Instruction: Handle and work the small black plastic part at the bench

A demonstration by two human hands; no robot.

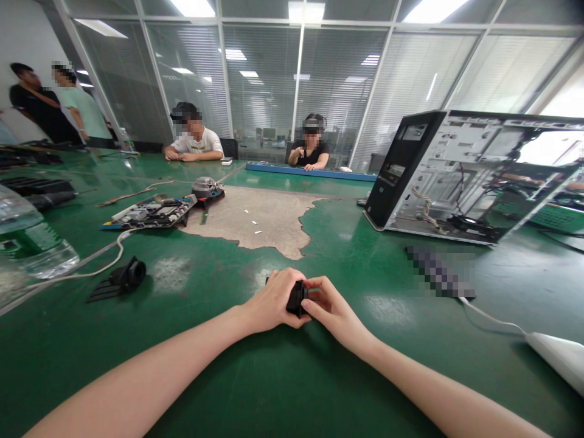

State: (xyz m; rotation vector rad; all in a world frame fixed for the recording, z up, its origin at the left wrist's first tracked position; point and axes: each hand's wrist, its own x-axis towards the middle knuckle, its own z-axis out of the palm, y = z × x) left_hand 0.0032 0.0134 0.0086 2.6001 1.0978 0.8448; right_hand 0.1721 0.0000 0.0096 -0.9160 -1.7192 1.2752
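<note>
Both hands meet over a small black plastic part (pixel 297 298) above the green table (pixel 219 389). My left hand (pixel 276 301) is wrapped over its left side and hides much of it. On the right side, the thumb and fingers of my right hand (pixel 331 307) pinch the same part. Its exact kind is hidden by the fingers. To the left lies another black plastic piece (pixel 122 278) with a round opening and flat slats, apart from both hands.
An open computer case (pixel 410 176) stands at the right, near a pixelated strip (pixel 438 271) with a white cable. Ahead are a bare brown patch (pixel 269 213), a circuit board (pixel 152 213) and a cooling fan (pixel 208 190). A water bottle (pixel 31 237) is at left. People sit across the table.
</note>
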